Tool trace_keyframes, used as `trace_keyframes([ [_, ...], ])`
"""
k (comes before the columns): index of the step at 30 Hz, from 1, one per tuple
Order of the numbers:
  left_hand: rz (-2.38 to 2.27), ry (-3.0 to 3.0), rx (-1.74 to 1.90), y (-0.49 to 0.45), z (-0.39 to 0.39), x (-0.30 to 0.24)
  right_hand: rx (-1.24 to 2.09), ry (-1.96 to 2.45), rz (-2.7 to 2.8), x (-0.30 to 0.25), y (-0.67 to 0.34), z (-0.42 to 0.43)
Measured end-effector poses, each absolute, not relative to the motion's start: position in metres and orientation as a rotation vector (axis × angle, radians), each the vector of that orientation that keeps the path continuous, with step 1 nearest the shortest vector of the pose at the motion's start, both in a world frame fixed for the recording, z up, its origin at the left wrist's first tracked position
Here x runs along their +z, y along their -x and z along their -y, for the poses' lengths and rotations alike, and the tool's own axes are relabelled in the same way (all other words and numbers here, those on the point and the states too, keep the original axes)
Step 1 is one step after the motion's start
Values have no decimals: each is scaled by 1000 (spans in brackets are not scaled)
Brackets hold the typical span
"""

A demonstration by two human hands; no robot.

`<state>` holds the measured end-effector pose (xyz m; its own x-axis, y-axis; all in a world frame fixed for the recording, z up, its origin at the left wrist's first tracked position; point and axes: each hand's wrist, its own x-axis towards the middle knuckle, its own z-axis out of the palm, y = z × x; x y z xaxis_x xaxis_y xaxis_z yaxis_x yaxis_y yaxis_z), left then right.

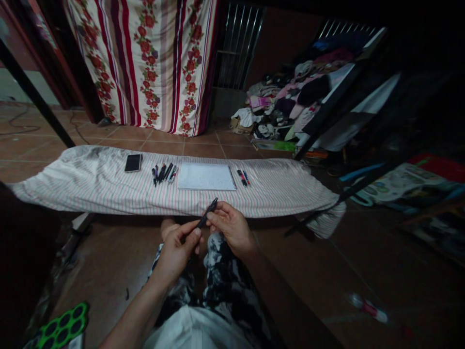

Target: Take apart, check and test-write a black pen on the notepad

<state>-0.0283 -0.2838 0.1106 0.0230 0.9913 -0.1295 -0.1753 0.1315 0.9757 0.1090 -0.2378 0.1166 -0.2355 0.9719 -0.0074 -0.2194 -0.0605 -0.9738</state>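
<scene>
A dark pen (208, 212) is held between my two hands, tilted up to the right, in front of the cloth-covered surface. My left hand (180, 245) pinches its lower end between thumb and fingers. Near the upper part, the fingers of my right hand (231, 225) are closed on the same pen. Beyond my hands, a spiral notebook (207, 176) lies open at a pale page. Several pens (164, 173) lie in a group left of the notebook, and a few more pens (243, 178) lie on its right.
A striped cloth (109, 189) covers the low surface, with a phone (133, 163) at its left. Dark poles (36, 97) rise at both sides. Behind are a floral curtain (156, 63) and a heap of clothes (290, 97). A green object with round holes (63, 325) lies lower left.
</scene>
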Motion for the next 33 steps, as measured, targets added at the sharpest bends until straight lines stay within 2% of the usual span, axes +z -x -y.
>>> trace_keyframes([
  [8, -1145, -929, 1254, 23, 289, 112, 1496, 928, 1199, 116, -113, 241],
  [27, -1146, -1044, 1154, 22, 296, 127, 1554, 887, 1213, 127, -122, 251],
  [33, -1303, -1217, 1215, 23, 296, 114, 1352, 999, 1239, 115, -116, 251],
])
